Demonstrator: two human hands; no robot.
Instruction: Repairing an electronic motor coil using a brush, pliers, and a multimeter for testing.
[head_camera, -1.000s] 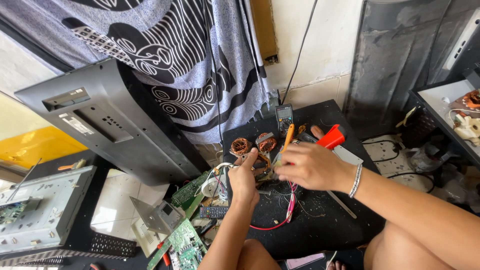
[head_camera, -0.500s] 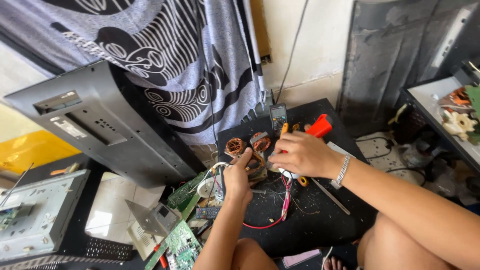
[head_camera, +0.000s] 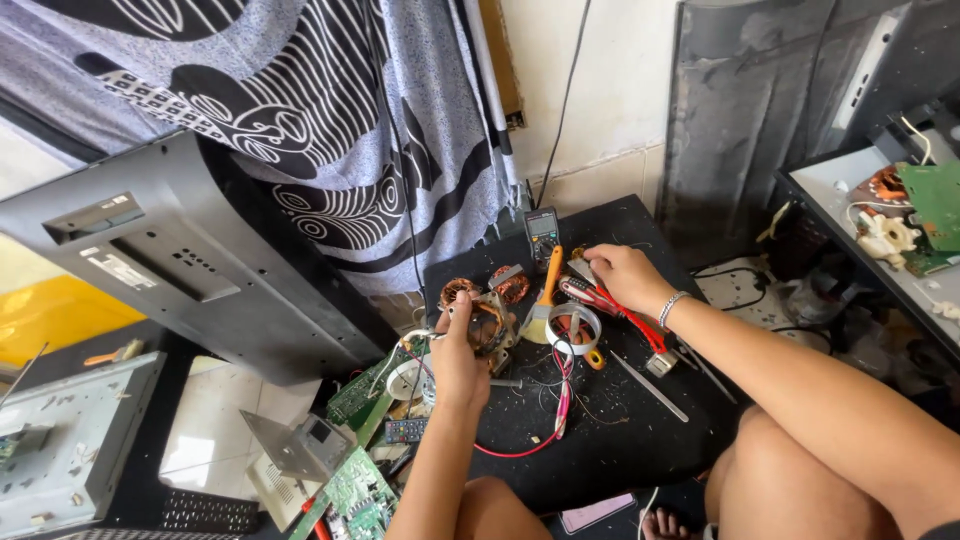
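Left grip (head_camera: 458, 345) closed, its contents hidden.

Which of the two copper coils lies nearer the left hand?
The left coil, just above the left hand; the other coil lies further right, toward the multimeter.
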